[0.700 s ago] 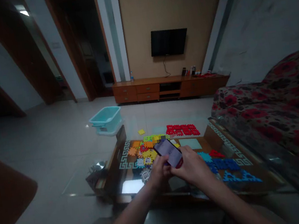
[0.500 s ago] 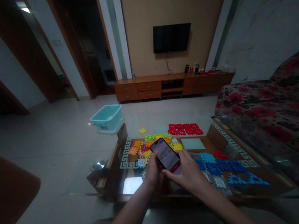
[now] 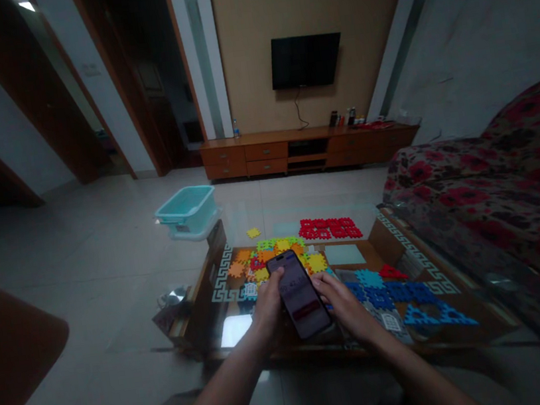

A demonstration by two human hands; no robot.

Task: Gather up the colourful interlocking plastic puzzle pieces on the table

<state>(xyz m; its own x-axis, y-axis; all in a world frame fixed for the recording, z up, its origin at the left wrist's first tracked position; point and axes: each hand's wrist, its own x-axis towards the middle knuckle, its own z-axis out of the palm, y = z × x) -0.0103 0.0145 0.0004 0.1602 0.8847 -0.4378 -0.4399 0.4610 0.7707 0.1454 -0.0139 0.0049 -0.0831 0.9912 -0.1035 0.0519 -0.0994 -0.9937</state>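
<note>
Above the glass-topped coffee table [image 3: 231,285], a smartphone [image 3: 303,302] is held tilted, its lit screen showing large digits and a red bar lower down. My left hand [image 3: 268,302] grips its left edge, with the thumb over the upper part of the screen. Along the right edge, my right hand [image 3: 343,301] has its fingers curled against the phone; some are hidden behind it. Past the phone lie yellow and orange notched puzzle pieces [image 3: 283,245]. Blue pieces [image 3: 403,292] lie to the right of my right hand, with grey pieces [image 3: 391,323] nearer to me.
Joined red pieces [image 3: 330,227] lie at the table's far side, and a single yellow piece [image 3: 253,233] to their left. A turquoise plastic tub [image 3: 190,215] stands beyond the table's far left corner. A flowered sofa [image 3: 494,191] borders the right; a TV cabinet [image 3: 310,150] stands behind.
The phone has turned more upright and its lower end has come down nearer to me. My right thumb has moved off the lower screen to the phone's right edge. The view has shifted slightly.
</note>
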